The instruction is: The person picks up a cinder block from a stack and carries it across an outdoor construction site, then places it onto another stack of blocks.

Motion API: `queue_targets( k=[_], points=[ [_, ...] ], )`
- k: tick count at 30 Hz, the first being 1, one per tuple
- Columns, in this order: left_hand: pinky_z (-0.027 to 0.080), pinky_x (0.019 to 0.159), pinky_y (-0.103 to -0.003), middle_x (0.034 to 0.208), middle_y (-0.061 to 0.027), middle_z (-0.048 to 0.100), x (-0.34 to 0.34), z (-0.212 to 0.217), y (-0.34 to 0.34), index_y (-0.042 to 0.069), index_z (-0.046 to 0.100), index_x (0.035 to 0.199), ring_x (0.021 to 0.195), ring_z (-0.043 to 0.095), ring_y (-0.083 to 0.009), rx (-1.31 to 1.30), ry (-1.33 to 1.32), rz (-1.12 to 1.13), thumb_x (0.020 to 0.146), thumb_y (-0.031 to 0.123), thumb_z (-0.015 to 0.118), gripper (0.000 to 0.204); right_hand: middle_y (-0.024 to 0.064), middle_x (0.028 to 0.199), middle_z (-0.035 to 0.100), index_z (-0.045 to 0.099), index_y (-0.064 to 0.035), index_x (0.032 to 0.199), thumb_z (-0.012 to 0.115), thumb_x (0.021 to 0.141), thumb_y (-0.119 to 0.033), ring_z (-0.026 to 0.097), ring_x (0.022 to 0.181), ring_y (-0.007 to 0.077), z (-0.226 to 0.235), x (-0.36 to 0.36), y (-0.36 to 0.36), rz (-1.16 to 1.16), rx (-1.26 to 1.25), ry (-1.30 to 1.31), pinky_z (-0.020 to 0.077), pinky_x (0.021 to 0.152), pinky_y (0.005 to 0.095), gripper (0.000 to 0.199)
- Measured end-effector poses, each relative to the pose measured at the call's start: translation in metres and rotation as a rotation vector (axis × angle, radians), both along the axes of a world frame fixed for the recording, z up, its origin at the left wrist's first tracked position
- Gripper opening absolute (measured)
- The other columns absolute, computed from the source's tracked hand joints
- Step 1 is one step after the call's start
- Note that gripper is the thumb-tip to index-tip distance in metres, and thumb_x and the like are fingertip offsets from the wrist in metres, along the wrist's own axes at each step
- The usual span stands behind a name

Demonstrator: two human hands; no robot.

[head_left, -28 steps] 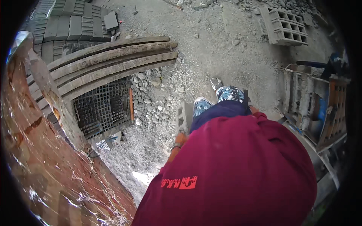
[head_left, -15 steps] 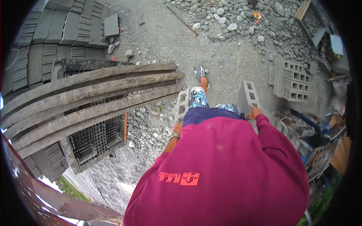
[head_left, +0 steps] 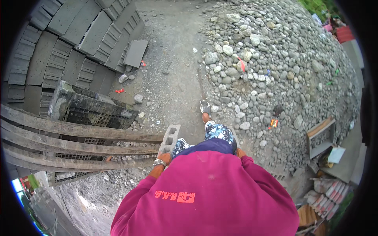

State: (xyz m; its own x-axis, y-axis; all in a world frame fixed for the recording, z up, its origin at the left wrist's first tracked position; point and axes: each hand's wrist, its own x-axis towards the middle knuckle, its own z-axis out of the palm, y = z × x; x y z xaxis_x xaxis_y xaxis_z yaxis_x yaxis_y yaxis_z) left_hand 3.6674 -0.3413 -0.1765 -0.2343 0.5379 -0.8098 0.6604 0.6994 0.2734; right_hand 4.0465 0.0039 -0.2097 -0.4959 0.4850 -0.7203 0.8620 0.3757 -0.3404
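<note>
Block (head_left: 170,138) in left hand (head_left: 164,159) points lengthwise forward, slightly rightward.

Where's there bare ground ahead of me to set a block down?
The gravelly path looks barest, ahead between the stacked blocks on the left and the stone pile on the right. It's crowded at left, where wooden beams end close beside the hollow block in your left hand, and all over that stone pile.

Right-side block (head_left: 235,136) mostly hidden
</note>
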Motion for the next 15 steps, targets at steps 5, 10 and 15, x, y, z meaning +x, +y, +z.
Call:
queue_targets(
  k=[5,10,15],
  points=[
    [0.041,0.091,-0.048,0.1,-0.024,0.064,-0.119,-0.013,0.119,0.002,0.063,0.093,0.099,0.06,-0.0398,-0.068,0.008,0.104,0.081,0.031,0.054,0.033,0.0131,0.105,0.066,0.061,-0.0141,0.104,0.049,0.086,-0.029,0.06,0.105,0.0311,-0.077,-0.123,0.151,0.252,0.09,-0.192,0.0408,0.091,0.0448,0.026],
    [0.048,0.082,-0.048,0.099,-0.0264,0.063,-0.208,-0.034,0.213,0.001,0.059,0.102,0.098,0.06,-0.0417,-0.078,-0.048,0.381,0.081,0.038,0.058,0.043,0.0107,0.107,0.065,0.058,-0.0162,0.111,0.064,0.076,-0.036,0.062,0.102,0.0278,-0.055,-0.25,0.284,0.516,0.179,-0.336,0.0376,0.094,0.0461,0.04],
    [0.048,0.083,-0.047,0.104,-0.0261,0.062,-0.316,-0.079,0.307,0.001,0.062,0.104,0.099,0.06,-0.0414,-0.024,-0.083,0.518,0.081,0.038,0.058,0.043,0.0176,0.135,0.047,0.027,-0.0155,0.143,0.061,0.075,-0.057,0.042,0.128,0.0328,0.007,-0.447,0.431,0.505,-0.027,-0.403,0.017,0.11,0.0512,0.086]
  ],
)
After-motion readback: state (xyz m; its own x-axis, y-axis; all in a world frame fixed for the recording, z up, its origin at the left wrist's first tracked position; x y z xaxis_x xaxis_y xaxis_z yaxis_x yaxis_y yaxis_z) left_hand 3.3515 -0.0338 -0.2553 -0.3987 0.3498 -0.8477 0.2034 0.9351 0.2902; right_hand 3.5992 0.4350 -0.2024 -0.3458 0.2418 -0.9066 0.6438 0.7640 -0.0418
